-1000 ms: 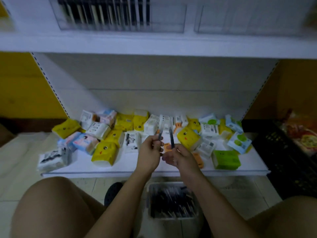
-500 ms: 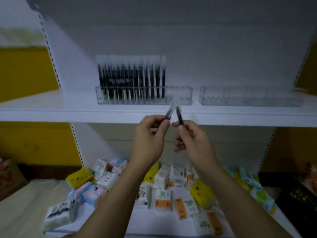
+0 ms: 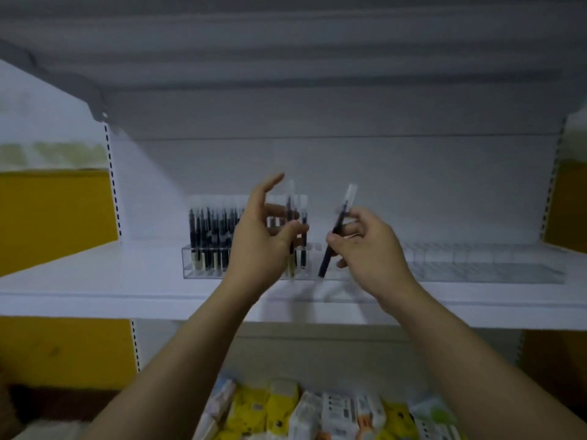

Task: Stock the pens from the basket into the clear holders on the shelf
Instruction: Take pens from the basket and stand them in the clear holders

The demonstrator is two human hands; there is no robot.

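1. The left hand (image 3: 263, 239) is pinching a pen (image 3: 290, 223) between the thumb and the bent middle fingers, while the index finger is pointing up and away, so the hand is only partly closed.
2. That pen is standing nearly upright, with a dark barrel and a clear cap at the top; its lower end is dipping into the clear holder (image 3: 203, 274) just below the left hand.
3. The right hand (image 3: 368, 249) is gripping a second pen (image 3: 335, 233) between the thumb and curled fingers, closed around the middle of the barrel.
4. This second pen is leaning, with its clear cap up and to the right and its dark lower end pointing down to the left, ending just over the empty right part of the same holder.
5. Behind and to the left of the left hand, a row of matching dark pens (image 3: 209, 233) is standing upright in the holder, clear caps on top and pale tips showing at the bottom.
6. To the right of the right hand, a second clear holder (image 3: 486, 265) is sitting on the same white shelf (image 3: 95, 281).
7. Below both forearms, yellow and white tissue packs (image 3: 317, 411) are lying on the lower shelf.
8. The picture is somewhat blurred, so the finer markings on the pens cannot be told.
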